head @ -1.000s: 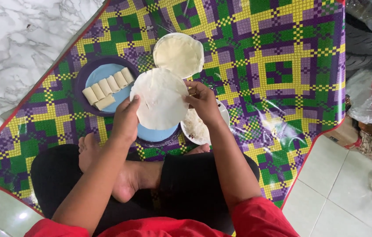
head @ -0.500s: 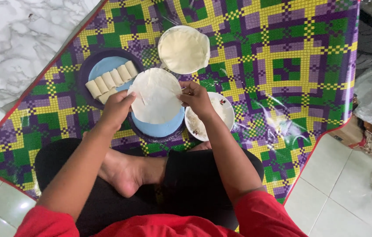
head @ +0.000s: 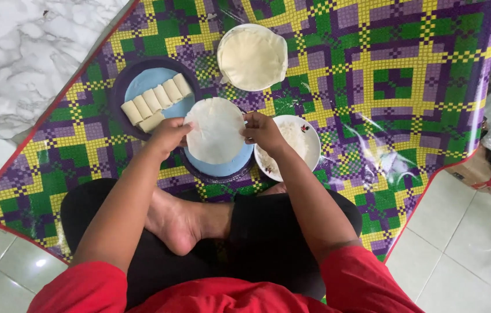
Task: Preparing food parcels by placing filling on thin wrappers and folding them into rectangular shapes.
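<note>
Down on the floor, the person in the red top sits cross-legged at the near edge of a checked mat [head: 408,116], one bare foot [head: 179,223] tucked in front. Both arms reach forward, and between them hangs a thin round wrapper [head: 216,128], pale and floppy. Left hand [head: 167,134] pinches its left edge, right hand [head: 262,130] pinches the right edge, fingers closed on the sheet on both sides. So the wrapper spans straight across from hand to hand, neither one nearer, spread flat just above a blue plate [head: 222,168] whose near rim peeks out beneath it.

Just right of that, partly under the right wrist, sits a white bowl [head: 303,145] of pale filling. Off to the left, a dark-rimmed blue plate [head: 141,84] carries a neat row of finished rolls [head: 155,102]. Farthest out, a stack of wrappers [head: 252,57] waits at the top of the mat, straight beyond the held sheet.
</note>
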